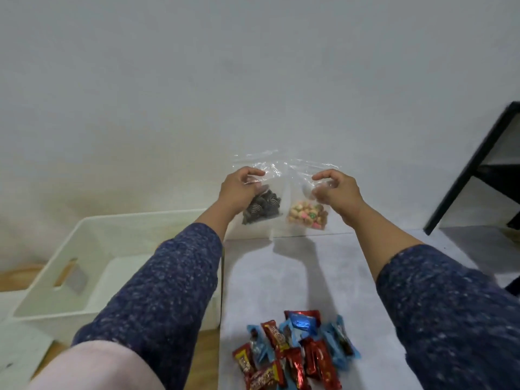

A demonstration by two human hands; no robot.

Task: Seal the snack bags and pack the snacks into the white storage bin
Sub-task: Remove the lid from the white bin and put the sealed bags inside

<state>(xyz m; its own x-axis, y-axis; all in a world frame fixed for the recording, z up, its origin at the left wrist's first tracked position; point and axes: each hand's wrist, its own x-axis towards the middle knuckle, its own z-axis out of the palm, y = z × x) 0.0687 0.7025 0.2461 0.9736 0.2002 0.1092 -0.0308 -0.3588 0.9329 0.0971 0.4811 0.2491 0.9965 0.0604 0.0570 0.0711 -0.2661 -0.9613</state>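
Overhead, in the head view, both arms are stretched forward in speckled blue sleeves, with the hands raised above the far edge of the grey tabletop (323, 277). A clear bag of dark sandwich cookies (261, 211) is pinched near its top by the curled grip of the left hand (239, 187). Just right of that bag, and touching it, a clear bag of pastel-coloured snacks (308, 218) is pinched near its top by the curled grip of the right hand (336, 190). Whether either top is sealed cannot be told. Left of the cookie bag and lower, the white storage bin (56, 277) is seen open-topped; no snacks are seen inside. Nearer than the cookie bag, a heap of red and blue wrapped candies (292, 353) lies on the tabletop.
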